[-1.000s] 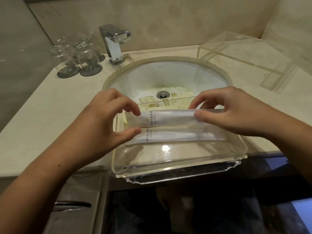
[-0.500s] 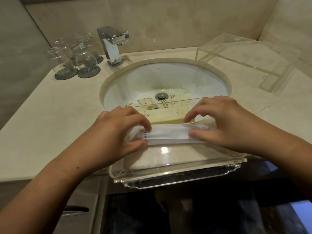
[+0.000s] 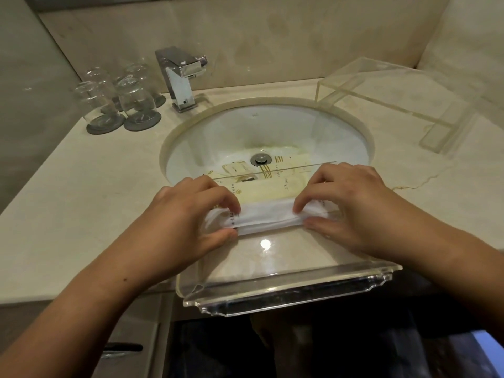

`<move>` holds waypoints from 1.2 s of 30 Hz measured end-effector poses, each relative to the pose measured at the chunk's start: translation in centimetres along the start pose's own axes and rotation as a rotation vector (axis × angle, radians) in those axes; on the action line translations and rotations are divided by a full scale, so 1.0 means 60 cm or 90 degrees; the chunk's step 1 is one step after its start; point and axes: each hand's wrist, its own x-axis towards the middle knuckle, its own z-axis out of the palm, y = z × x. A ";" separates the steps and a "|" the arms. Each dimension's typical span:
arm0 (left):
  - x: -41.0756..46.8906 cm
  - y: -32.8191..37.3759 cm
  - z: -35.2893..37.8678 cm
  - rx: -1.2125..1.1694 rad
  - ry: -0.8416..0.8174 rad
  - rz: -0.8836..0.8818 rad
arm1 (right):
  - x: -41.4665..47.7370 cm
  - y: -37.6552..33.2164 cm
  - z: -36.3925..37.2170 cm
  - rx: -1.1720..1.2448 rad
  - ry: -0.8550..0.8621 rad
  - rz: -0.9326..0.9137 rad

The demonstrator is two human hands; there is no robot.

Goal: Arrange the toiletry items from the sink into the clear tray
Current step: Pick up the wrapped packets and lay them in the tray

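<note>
A clear tray (image 3: 289, 294) rests on the counter's front edge, just before the white sink (image 3: 272, 126). Inside it, long white packets (image 3: 268, 218) lie flat against a cream packet (image 3: 266, 190) at the tray's far side. My left hand (image 3: 188, 222) pinches the left end of the white packets, and my right hand (image 3: 351, 205) pinches the right end. Several cream toiletry packets (image 3: 283, 163) with gold print lie in the sink basin around the drain (image 3: 261, 159).
A chrome tap (image 3: 181, 77) stands behind the sink. Upturned glasses (image 3: 120, 102) on dark coasters sit at the back left. A clear acrylic stand (image 3: 395, 105) is at the back right. A dark drop lies beyond the counter's front edge.
Both hands carried the white packets down from above the tray and set them flat inside it, next to the cream packet. The view tilted slightly downward.
</note>
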 end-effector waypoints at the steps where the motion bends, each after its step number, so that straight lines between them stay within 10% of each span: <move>1: -0.001 -0.001 0.000 -0.001 -0.001 0.000 | 0.000 -0.001 0.001 -0.001 -0.001 0.001; 36: 0.133 -0.115 -0.030 -0.109 0.108 -0.071 | 0.171 0.060 -0.052 0.097 -0.007 0.009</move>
